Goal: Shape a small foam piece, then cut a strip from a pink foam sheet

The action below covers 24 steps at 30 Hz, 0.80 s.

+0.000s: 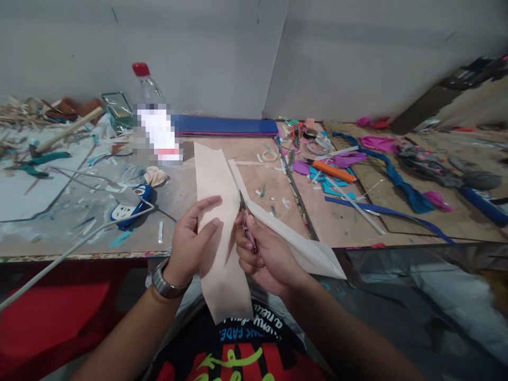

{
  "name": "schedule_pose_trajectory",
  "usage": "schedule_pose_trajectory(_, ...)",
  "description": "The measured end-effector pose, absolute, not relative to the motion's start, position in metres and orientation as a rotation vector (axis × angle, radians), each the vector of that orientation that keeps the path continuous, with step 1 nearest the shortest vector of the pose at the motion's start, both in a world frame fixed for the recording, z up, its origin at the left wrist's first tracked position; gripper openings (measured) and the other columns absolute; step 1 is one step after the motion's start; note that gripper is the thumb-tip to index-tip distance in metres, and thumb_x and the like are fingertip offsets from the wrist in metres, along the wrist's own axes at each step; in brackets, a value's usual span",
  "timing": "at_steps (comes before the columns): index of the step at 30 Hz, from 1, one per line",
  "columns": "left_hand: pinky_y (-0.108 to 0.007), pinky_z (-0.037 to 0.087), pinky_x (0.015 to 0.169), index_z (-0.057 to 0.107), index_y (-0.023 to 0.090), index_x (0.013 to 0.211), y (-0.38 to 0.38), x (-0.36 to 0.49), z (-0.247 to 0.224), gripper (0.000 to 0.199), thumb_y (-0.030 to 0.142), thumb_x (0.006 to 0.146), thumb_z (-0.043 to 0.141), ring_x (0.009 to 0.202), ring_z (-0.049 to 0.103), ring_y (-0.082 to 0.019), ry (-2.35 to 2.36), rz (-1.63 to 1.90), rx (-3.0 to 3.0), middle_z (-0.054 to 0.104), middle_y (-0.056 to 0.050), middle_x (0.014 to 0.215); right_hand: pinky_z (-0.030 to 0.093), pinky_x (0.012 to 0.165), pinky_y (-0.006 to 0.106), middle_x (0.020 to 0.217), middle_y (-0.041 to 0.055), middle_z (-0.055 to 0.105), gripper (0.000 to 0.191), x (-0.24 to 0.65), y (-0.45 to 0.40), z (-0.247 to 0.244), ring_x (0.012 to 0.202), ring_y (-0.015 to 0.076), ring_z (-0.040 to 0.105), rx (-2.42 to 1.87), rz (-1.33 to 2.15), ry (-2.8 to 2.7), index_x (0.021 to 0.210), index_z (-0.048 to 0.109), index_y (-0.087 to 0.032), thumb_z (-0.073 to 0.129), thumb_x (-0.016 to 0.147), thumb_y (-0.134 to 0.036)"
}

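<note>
A long pale sheet (222, 180) hangs over the table's front edge, slit lengthwise between my hands. My left hand (194, 238), with a watch on its wrist, grips the sheet's left part, thumb and forefinger lying on its face. My right hand (264, 251) is wrapped round small scissors (246, 225), their blades pointing away from me at the slit. The right part of the sheet (305, 246) folds away under my right wrist and slants down to the right.
A bottle (151, 90) and a blue stack (226, 126) stand along the wall. Green-handled pliers (39, 161), a white cable and a blue-and-white object (135, 206) lie left. An orange cutter (334, 171), tape roll (270, 155), blue strips and scraps lie right. A red stool (59, 307) is below left.
</note>
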<state>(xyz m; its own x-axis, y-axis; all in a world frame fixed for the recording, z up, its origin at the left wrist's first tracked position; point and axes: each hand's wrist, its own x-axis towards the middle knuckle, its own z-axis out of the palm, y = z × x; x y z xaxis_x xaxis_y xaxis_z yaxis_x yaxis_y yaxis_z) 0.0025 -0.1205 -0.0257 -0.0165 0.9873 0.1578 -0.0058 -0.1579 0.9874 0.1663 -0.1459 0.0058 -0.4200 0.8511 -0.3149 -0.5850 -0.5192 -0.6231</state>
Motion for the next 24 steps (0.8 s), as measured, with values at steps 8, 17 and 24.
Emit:
schedule_pose_trajectory(8,-0.042,0.042,0.113,0.059,0.024,0.128,-0.12,0.006,-0.017,0.047,0.025,0.083,0.069,0.132,0.053,-0.026,1.221,1.356,1.332,0.06,-0.006,0.138,0.015,0.037,0.015,0.061,-0.0108,0.039,0.027,0.167,-0.15,0.006,0.039,0.0022,0.016,-0.774,2.031,-0.538,0.096,0.05,-0.023,0.061,0.095,-0.047)
schedule_pose_trajectory(17,-0.046,0.03,0.122,0.061,0.025,0.136,-0.125,0.005,-0.014,0.056,0.026,0.082,0.072,0.139,0.049,-0.027,1.213,1.204,1.42,0.056,-0.007,0.147,0.016,0.036,0.015,0.059,-0.011,0.042,0.031,0.166,-0.155,0.008,0.038,0.0021,0.017,-0.791,2.045,-0.504,0.096,0.051,-0.022,0.064,0.092,-0.05)
schedule_pose_trajectory(24,-0.047,0.034,0.122,0.058,0.024,0.139,-0.126,0.005,-0.011,0.058,0.024,0.082,0.071,0.138,0.05,-0.027,1.183,1.25,1.488,0.057,-0.007,0.147,0.015,0.036,0.015,0.059,-0.0112,0.04,0.032,0.166,-0.156,0.008,0.038,0.0025,0.016,-0.792,2.049,-0.501,0.096,0.051,-0.022,0.063,0.093,-0.052)
